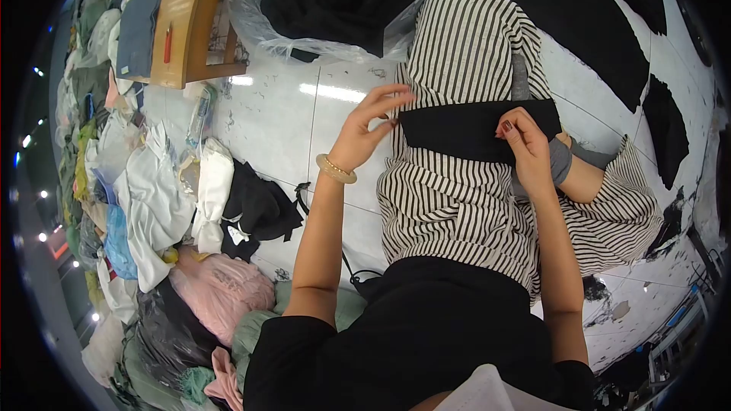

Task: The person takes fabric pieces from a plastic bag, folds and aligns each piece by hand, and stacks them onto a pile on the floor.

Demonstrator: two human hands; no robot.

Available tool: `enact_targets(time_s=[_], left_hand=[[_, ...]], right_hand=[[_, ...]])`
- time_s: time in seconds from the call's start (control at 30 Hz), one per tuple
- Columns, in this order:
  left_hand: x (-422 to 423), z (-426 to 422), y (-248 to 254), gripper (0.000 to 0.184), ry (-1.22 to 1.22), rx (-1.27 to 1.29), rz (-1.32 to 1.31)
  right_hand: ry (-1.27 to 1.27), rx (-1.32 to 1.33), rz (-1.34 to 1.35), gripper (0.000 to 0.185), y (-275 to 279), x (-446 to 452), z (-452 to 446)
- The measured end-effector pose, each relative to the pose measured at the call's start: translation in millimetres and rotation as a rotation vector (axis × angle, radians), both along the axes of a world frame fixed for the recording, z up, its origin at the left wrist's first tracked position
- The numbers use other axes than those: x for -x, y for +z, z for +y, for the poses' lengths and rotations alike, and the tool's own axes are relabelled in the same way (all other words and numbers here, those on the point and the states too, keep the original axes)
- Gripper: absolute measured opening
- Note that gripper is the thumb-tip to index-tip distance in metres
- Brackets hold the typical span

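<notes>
A flat black fabric piece lies across my lap, over black-and-white striped trousers. My left hand is at the fabric's left end, its fingers stretched out and the thumb apart from them. The thumb tip is close to the fabric edge; whether it touches I cannot tell. Toward the other end, my right hand has its fingers curled in against the thumb, pinching the fabric near its lower edge. What lies under those fingers is partly hidden.
Ahead is a clear plastic bag holding black cloth. A wooden table with a red tool stands at upper left. Heaped garments and bags cover the left floor. Large black fabric pieces lie on the floor at upper right.
</notes>
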State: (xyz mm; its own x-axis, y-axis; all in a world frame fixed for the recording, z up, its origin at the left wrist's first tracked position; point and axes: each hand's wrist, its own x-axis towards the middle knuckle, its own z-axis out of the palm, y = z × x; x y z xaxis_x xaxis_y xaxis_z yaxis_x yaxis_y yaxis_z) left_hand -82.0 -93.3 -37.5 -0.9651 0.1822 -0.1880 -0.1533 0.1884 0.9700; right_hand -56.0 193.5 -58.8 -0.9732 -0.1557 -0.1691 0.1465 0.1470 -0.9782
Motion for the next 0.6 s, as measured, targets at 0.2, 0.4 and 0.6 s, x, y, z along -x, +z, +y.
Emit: enact_targets(time_s=[0.2,0.4,0.6], left_hand=[[10,-44,-24,0.017,0.173,-0.011,-0.128],[3,-116,-60,0.015,0.810,0.663,-0.194],[-2,-19,-9,0.036,-0.008,0.603,0.424]], right_hand=[[-0.011,0.016,-0.003,0.018,-1,0,-1],[-0.006,0.007,-0.008,0.018,-1,0,0],[-0.009,0.018,-0.017,0.017,-1,0,-1]])
